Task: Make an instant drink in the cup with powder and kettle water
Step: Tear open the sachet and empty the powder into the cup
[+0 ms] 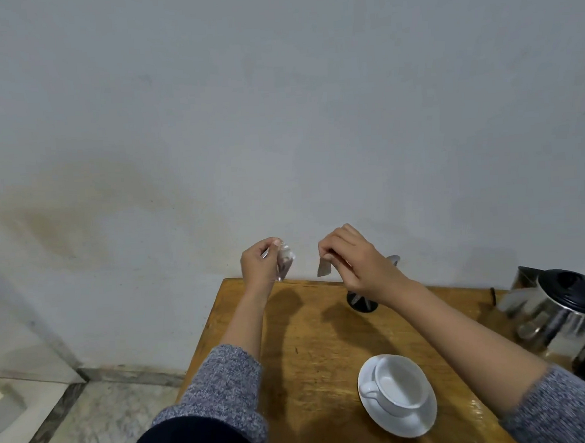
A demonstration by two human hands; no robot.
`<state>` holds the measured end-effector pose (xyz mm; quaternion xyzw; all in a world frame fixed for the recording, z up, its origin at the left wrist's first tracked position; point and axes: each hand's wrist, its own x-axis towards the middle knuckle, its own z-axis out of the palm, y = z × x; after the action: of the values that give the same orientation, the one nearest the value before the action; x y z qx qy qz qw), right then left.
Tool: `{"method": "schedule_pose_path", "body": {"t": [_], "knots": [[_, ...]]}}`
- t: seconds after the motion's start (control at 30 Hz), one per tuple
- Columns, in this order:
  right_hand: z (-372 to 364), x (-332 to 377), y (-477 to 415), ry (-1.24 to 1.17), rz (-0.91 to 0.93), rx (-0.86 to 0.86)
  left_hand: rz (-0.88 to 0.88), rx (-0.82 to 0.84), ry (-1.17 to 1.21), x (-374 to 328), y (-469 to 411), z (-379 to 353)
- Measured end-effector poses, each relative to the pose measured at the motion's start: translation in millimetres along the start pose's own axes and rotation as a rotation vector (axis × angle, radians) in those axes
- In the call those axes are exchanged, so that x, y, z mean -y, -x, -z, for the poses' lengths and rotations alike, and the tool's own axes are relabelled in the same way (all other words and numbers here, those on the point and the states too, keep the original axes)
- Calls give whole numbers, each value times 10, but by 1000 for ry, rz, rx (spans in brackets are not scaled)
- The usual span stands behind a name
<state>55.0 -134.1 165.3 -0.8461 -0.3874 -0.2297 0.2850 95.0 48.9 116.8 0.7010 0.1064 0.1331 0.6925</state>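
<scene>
My left hand (257,261) is raised above the table's far left corner, pinching a small powder sachet (285,263). My right hand (353,262) is level with it, a short gap away, and pinches a torn-off strip of the sachet (324,269). A white cup (400,382) stands upright on a white saucer (404,423) near the table's front, below my right forearm. The steel kettle (564,317) with its black lid stands at the table's right edge.
The wooden table (312,340) stands against a pale wall. A black holder with cutlery (361,301) stands at the back, partly behind my right hand. Marble floor (91,428) lies to the left of the table.
</scene>
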Motion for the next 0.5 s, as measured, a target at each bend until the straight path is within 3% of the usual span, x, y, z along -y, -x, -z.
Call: {"method": "schedule_pose_path", "body": {"t": [0.07,0.27,0.5], "knots": [[-2,2,4,-85,-99,-6,3,-4,-14,30,-23,59],[-486,-90,169,-443,-771,141,-27,-67,77,75,83,242],[-1515,-57,835,-522,-1112,408,96,-139,67,537,320,635]]}}
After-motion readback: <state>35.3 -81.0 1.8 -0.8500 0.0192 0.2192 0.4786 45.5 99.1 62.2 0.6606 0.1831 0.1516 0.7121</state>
